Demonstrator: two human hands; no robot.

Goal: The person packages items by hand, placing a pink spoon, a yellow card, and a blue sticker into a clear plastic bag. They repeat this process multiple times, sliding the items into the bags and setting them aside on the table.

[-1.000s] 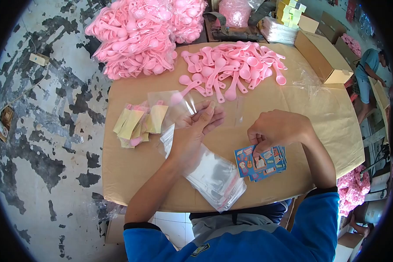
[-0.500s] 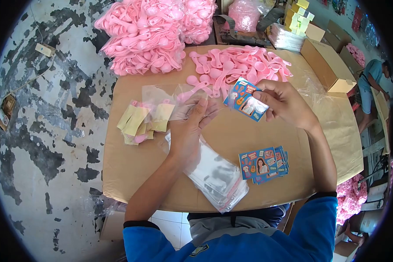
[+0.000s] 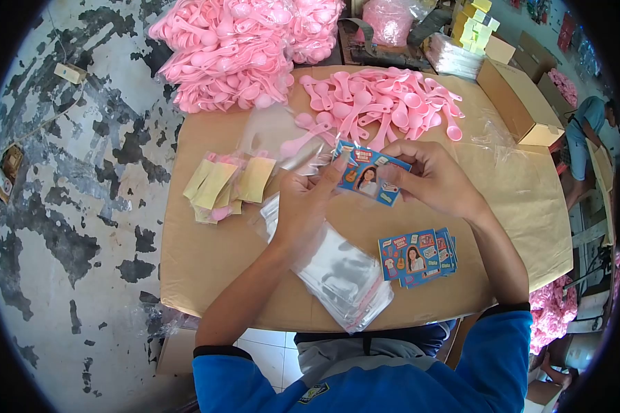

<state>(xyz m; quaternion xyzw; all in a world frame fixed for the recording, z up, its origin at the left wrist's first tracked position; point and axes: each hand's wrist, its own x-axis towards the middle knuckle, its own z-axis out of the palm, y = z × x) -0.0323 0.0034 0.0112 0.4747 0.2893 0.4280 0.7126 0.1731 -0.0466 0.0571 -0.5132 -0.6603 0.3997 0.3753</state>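
Note:
My left hand (image 3: 306,199) is closed on a clear plastic bag (image 3: 272,127) that stretches up and left from the fingers. Its thumb lies over the left corner of a blue printed card (image 3: 351,180). The card's right side is pinched between thumb and fingers of my right hand (image 3: 437,177). A pink measuring spoon (image 3: 297,146) shows behind the bag. Below my left hand lies a stack of clear plastic bags (image 3: 337,275). A small pile of similar blue cards (image 3: 410,258) rests to its right.
Loose pink spoons (image 3: 386,103) are heaped at the table's back, beside large bags of spoons (image 3: 224,55). Packed pieces with yellowish cards (image 3: 217,186) lie at left. A cardboard box (image 3: 520,103) sits at the back right; another person (image 3: 585,131) is beyond it.
The card has moved left and down to my left hand, its left corner now under that thumb. My left hand has shifted slightly right, with the bag still in it.

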